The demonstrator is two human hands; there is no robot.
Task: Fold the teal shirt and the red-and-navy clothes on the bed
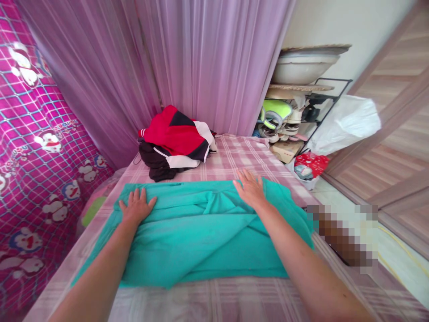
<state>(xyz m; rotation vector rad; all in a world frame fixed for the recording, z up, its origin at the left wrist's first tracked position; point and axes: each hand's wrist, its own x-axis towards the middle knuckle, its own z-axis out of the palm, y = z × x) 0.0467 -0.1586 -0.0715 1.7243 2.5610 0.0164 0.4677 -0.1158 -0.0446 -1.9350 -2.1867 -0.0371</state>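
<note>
I log left hand (136, 206) at 10 o'clock and right hand (250, 188) at 1 o'clock, fingers spread flat, gripping nothing, on the teal cloth (201, 237) lying across the checked sheet (241, 156); judged risk: uneven palm drag could rumple its centre folds toward the clothes pile (176, 141) at 12 o'clock.

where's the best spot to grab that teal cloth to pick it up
Probably its far edge, near the left hand and right hand: the teal cloth lies flat on the plaid cover, so fingers should pinch that edge from above.
</note>
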